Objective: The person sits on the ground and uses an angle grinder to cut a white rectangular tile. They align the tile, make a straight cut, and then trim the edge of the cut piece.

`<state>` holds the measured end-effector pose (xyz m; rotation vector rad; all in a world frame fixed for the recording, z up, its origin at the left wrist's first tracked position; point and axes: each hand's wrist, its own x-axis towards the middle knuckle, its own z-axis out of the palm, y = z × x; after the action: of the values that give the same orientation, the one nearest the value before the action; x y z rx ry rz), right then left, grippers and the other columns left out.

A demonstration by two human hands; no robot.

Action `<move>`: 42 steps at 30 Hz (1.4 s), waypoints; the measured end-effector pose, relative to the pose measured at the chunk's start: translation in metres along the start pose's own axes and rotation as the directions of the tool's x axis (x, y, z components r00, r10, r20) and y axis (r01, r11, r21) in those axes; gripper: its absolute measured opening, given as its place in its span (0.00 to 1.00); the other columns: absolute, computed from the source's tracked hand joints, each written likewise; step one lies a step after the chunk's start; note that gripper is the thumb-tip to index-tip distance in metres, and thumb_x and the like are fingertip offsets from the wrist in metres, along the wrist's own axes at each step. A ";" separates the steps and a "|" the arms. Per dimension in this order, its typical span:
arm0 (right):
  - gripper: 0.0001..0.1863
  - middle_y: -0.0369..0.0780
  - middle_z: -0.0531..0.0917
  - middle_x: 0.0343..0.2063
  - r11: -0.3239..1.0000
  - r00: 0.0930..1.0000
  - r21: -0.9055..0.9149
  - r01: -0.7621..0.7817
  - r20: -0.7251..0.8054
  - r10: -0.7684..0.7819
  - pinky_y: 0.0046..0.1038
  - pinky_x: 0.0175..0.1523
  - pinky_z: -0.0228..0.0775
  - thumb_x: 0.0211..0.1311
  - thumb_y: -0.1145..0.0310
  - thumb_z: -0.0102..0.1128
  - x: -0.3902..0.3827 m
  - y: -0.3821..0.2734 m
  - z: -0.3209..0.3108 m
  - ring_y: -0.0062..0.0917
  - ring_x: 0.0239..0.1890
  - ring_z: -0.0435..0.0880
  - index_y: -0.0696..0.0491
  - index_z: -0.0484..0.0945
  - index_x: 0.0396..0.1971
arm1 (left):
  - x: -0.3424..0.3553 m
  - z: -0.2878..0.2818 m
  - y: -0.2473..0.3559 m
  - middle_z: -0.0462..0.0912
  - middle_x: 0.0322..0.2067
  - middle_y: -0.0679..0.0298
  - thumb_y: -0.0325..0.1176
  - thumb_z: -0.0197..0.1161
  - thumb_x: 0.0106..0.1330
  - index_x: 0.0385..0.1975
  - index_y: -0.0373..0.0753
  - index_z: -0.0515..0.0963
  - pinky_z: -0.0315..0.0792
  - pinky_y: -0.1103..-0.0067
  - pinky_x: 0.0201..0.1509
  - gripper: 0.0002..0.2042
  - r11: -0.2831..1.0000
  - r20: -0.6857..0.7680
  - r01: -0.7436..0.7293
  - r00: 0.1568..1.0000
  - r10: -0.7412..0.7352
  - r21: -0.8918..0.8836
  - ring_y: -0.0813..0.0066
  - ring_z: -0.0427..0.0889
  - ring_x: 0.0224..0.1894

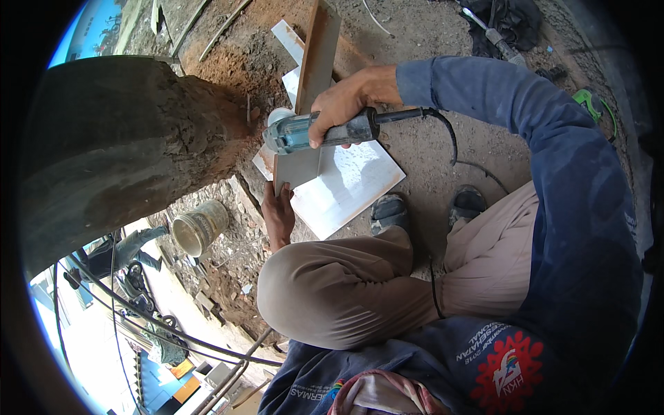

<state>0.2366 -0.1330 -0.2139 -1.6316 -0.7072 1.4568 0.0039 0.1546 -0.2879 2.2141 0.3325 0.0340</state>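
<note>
My right hand (344,107) is wrapped round the dark rear body of an angle grinder (294,133) with a teal front. Its pale disc (279,115) shows partly, beside a cut tile piece (299,168). My left hand (278,213) grips the lower edge of that piece; some of its fingers are hidden. Under it, a large glossy white tile (356,185) lies on the ground before my feet. A long tile strip (319,59) with a brownish face leans just beyond the grinder, over narrower white offcuts (288,40). Whether the disc touches the tile, I cannot tell.
A thick dark post (104,138) with a crumbled base stands at left. Near it sits a dirty bucket (200,227). Dark cloth (512,24) and a green tool (589,104) lie at right. The grinder's cord (446,124) trails there. Another person (114,259) is at far left.
</note>
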 end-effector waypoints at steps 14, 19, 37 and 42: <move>0.28 0.44 0.89 0.30 1.000 1.000 -0.004 -0.028 0.007 0.028 0.26 0.26 0.81 0.65 0.51 0.73 0.003 0.000 -0.001 0.25 0.25 0.89 0.65 0.81 0.47 | -0.001 0.002 -0.001 0.87 0.41 0.46 0.35 0.57 0.84 0.49 0.27 0.73 0.87 0.69 0.49 0.13 1.000 -0.001 0.015 1.000 -0.015 0.004 0.65 0.91 0.44; 0.29 0.43 0.88 0.30 0.997 0.996 0.022 0.070 -0.065 -0.068 0.25 0.27 0.83 0.65 0.51 0.72 -0.013 -0.015 -0.012 0.24 0.26 0.89 0.64 0.80 0.50 | 0.001 -0.002 0.002 0.87 0.39 0.45 0.39 0.57 0.84 0.48 0.27 0.73 0.86 0.68 0.48 0.16 0.999 -0.004 0.023 1.000 -0.023 0.028 0.63 0.91 0.42; 0.30 0.44 0.86 0.42 0.937 0.840 0.171 0.304 -0.512 -0.179 0.26 0.38 0.87 0.69 0.52 0.67 -0.133 -0.005 -0.027 0.21 0.37 0.89 0.61 0.74 0.58 | -0.026 0.018 0.035 0.84 0.53 0.56 0.31 0.61 0.78 0.51 0.40 0.76 0.82 0.57 0.38 0.07 0.902 -0.032 -0.102 0.991 0.127 0.420 0.45 0.88 0.39; 0.31 0.44 0.86 0.43 0.946 0.837 0.234 0.226 -0.544 -0.065 0.29 0.38 0.88 0.69 0.53 0.66 -0.162 0.013 -0.015 0.23 0.37 0.89 0.61 0.72 0.61 | -0.032 0.026 0.037 0.84 0.56 0.59 0.27 0.60 0.75 0.50 0.41 0.77 0.84 0.61 0.42 0.07 0.867 -0.044 -0.183 0.972 0.229 0.464 0.49 0.88 0.47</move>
<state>0.2217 -0.2783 -0.1415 -1.6005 -0.2748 0.8773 -0.0148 0.1051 -0.2726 2.7190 0.1627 0.2005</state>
